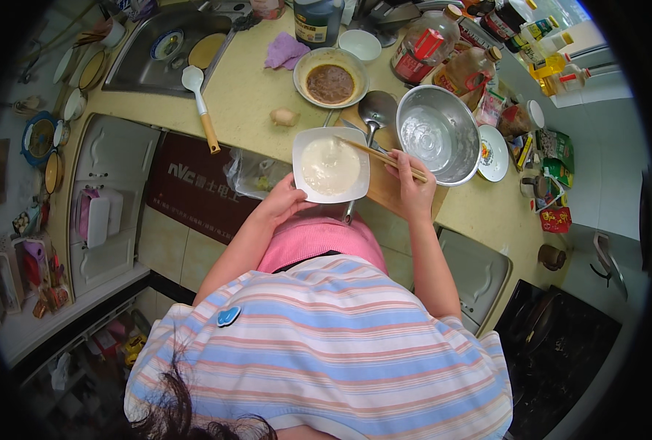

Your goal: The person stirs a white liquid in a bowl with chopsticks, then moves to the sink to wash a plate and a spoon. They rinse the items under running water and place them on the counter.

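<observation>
My left hand grips the near left corner of a white square bowl, held up in front of my waist. A pale, creamy liquid partly fills it. In my right hand is a pair of wooden chopsticks, their tips over the far right side of the liquid. Behind the bowl, a wooden cutting board lies at the counter edge, with a steel ladle and part of a knife beside it. A large steel basin holding clear liquid stands right of the ladle.
A bowl of brown sauce stands behind the ladle, near a purple cloth. A ginger piece and a wooden-handled white spoon lie to the left. The sink is far left; large bottles crowd the back right. A black stovetop is right.
</observation>
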Action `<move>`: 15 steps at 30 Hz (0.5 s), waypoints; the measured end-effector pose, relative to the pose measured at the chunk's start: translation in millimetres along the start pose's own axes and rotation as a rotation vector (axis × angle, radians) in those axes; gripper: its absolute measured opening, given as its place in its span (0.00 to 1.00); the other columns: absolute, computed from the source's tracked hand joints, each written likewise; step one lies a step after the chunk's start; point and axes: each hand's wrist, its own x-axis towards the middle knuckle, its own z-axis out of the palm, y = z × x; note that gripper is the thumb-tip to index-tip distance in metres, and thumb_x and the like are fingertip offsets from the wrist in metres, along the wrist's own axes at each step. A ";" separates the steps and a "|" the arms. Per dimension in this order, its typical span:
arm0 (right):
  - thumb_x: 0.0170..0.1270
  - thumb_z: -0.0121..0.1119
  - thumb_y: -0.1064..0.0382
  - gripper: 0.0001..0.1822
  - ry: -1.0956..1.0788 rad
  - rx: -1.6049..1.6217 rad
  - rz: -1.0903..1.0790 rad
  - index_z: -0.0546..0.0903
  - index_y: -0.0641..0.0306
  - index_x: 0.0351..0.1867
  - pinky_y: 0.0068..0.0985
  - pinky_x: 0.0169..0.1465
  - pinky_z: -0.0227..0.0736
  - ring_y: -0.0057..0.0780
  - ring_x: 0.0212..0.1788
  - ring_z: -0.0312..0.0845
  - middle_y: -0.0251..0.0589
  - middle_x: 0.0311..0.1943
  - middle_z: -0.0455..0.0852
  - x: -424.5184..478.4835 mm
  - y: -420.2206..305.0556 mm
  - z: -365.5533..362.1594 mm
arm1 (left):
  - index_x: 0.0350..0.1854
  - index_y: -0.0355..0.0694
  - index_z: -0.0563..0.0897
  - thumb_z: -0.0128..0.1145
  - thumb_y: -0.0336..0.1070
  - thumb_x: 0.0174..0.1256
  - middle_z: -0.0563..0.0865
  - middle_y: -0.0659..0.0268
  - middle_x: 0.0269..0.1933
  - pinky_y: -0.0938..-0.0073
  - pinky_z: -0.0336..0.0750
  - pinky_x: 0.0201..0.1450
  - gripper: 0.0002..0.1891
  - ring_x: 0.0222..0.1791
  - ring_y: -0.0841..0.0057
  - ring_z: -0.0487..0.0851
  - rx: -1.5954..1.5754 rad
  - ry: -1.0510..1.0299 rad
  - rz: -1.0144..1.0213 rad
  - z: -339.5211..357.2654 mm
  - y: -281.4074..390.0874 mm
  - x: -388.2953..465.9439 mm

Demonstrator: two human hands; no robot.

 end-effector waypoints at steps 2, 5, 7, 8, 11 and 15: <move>0.63 0.55 0.62 0.12 -0.114 -0.114 0.040 0.82 0.71 0.37 0.16 0.38 0.75 0.18 0.34 0.78 0.38 0.33 0.84 -2.1 12.7 -5.9 | 0.60 0.35 0.59 0.44 0.15 0.52 0.72 0.52 0.54 0.64 0.78 0.50 0.29 0.51 0.61 0.78 0.000 -0.004 0.000 0.1 -0.1 -1.4; 0.63 0.55 0.62 0.12 0.029 -0.020 0.032 0.82 0.71 0.38 0.17 0.39 0.76 0.19 0.34 0.78 0.39 0.34 0.84 -3.1 -9.4 0.5 | 0.60 0.35 0.59 0.45 0.15 0.52 0.73 0.52 0.54 0.64 0.78 0.51 0.29 0.51 0.61 0.78 0.007 0.007 -0.006 -1.3 -0.1 1.4; 0.64 0.54 0.63 0.12 -0.004 0.076 0.053 0.82 0.72 0.37 0.18 0.41 0.77 0.20 0.35 0.79 0.39 0.34 0.84 -0.9 2.0 0.4 | 0.59 0.35 0.60 0.45 0.15 0.52 0.73 0.52 0.54 0.64 0.78 0.50 0.29 0.51 0.62 0.78 0.004 0.002 -0.005 -0.6 -0.6 0.2; 0.64 0.54 0.63 0.12 -0.106 0.030 0.103 0.82 0.72 0.37 0.19 0.41 0.78 0.21 0.35 0.79 0.39 0.34 0.84 -1.8 2.7 -1.7 | 0.59 0.35 0.60 0.45 0.15 0.52 0.73 0.52 0.54 0.64 0.78 0.50 0.29 0.51 0.62 0.78 0.008 0.006 -0.010 -1.5 -0.6 -0.1; 0.63 0.55 0.64 0.12 -0.160 -0.033 0.093 0.81 0.74 0.37 0.20 0.40 0.79 0.23 0.36 0.80 0.42 0.33 0.84 -1.5 -1.0 0.9 | 0.60 0.36 0.60 0.45 0.15 0.52 0.73 0.53 0.54 0.64 0.78 0.50 0.29 0.50 0.62 0.78 0.005 0.008 -0.009 -2.7 -1.4 2.0; 0.63 0.54 0.64 0.12 -0.179 0.021 0.136 0.81 0.75 0.37 0.20 0.39 0.80 0.26 0.36 0.81 0.42 0.33 0.84 -3.4 7.0 6.7 | 0.60 0.36 0.59 0.45 0.15 0.52 0.73 0.53 0.54 0.64 0.78 0.50 0.29 0.51 0.62 0.78 -0.003 0.006 -0.012 -1.5 -0.2 0.1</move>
